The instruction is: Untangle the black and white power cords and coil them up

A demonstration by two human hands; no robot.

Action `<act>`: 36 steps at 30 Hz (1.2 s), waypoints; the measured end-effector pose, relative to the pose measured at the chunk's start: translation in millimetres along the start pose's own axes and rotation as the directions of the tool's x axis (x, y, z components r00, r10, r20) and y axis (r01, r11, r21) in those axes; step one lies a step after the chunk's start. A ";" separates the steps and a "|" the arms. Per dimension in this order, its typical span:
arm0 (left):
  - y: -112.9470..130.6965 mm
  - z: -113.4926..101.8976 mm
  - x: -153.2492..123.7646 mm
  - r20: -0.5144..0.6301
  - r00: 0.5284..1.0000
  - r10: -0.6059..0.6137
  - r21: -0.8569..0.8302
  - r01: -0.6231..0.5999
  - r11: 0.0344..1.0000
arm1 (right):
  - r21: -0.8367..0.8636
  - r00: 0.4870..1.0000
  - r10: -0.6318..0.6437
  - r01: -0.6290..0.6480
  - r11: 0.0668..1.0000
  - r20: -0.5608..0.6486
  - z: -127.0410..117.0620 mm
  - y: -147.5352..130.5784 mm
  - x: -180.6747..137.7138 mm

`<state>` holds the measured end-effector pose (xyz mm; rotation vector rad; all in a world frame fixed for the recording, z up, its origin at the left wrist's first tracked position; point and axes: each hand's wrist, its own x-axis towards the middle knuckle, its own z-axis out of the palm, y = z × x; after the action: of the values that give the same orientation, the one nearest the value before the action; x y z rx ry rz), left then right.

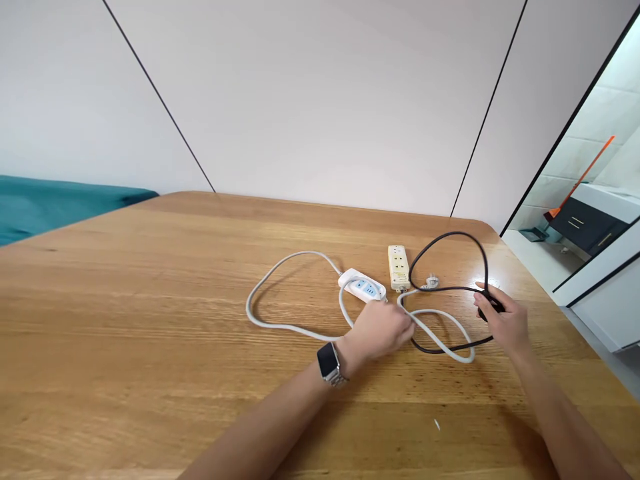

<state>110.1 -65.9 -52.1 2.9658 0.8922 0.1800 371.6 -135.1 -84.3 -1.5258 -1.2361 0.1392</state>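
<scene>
Cables, 2, crossed on wooden table (pixel 150 320): white cable (pixel 249 307) pinched by left hand (pixel 383 333), just below white power strip (pixel 363 287); black cable (pixel 453 233) closed in right hand (pixel 505 323). Risk: loops judged likely to snag if pulled apart, with cream power strip (pixel 399 267) dragged along

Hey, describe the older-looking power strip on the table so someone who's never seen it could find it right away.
Start at the wooden table and look toward its far right corner. There, between the white power strip and the loop of black cable, lies the cream power strip. It alone is yellowish, while its neighbour is white with blue sockets.
</scene>
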 end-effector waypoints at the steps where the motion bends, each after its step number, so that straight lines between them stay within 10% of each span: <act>1: -4.1 -2.2 0.7 -0.021 0.998 -0.053 -0.020 0.052 0.998 | -0.097 0.996 -0.061 0.067 0.993 0.061 -7.7 -1.7 2.3; 6: -10.1 0.6 1.7 -0.015 0.955 -0.295 -0.089 0.293 0.952 | -0.451 0.941 -0.176 0.296 0.842 0.288 -43.7 -12.4 12.2; 17: -0.3 13.8 7.8 0.150 0.980 -0.129 0.012 0.128 0.992 | -0.528 0.867 -0.113 0.393 0.753 0.485 -74.0 -40.1 -4.9; 25: -14.5 10.9 3.9 -0.301 0.935 -0.188 -0.507 0.010 0.862 | -0.595 0.659 0.184 0.479 0.646 0.729 -41.6 -70.4 -20.2; 32: -13.5 -13.4 -4.5 -0.398 0.915 -0.065 -0.318 -0.070 0.946 | -0.503 0.468 0.246 0.571 0.649 0.849 -3.3 -111.2 -21.6; 36: -4.1 -28.2 -12.8 -0.270 0.962 0.044 -0.117 -0.078 0.990 | -0.398 0.493 0.189 0.361 0.844 0.849 18.2 -99.4 -13.4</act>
<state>93.8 -69.4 -25.7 2.8948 0.7780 0.6281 293.0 -149.0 -20.8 -1.9389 -2.3481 0.6175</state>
